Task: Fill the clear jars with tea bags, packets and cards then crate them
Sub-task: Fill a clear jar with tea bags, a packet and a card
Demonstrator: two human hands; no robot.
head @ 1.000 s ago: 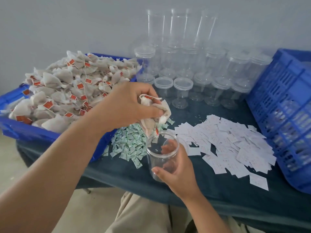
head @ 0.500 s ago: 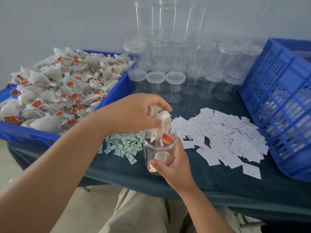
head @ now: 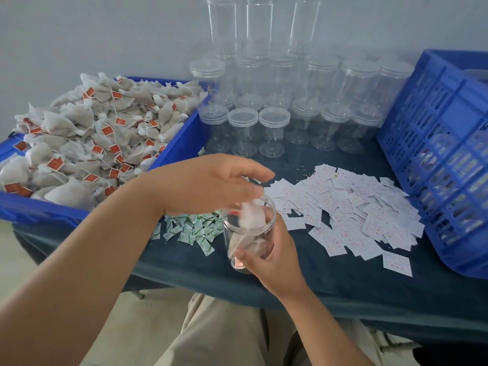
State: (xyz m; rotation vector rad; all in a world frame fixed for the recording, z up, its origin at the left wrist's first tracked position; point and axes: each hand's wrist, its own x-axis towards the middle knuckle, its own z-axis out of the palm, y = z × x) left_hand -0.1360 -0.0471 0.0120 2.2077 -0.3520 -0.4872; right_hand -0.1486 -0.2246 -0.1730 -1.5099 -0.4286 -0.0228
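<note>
Head view: you sit at the bench, which has a dark blue cloth on it.
Right hand: your right hand is wrapped round the clear jar and grips it over the near part of the bench.
Left hand: your left hand hangs right over the jar's open mouth with its fingers bent down. They are blurred, so you cannot tell if they pinch anything.
Inside the jar: one tea bag sits at the mouth, and more lie lower down.
Tea bags: a big heap fills the blue tray on your left.
Packets: small green and white ones lie just left of the jar.
Cards: white ones lie spread out to the right of the jar.
Lidded jars: they stand in rows at the back.
Crate: blue, at the far right of the bench.
</note>
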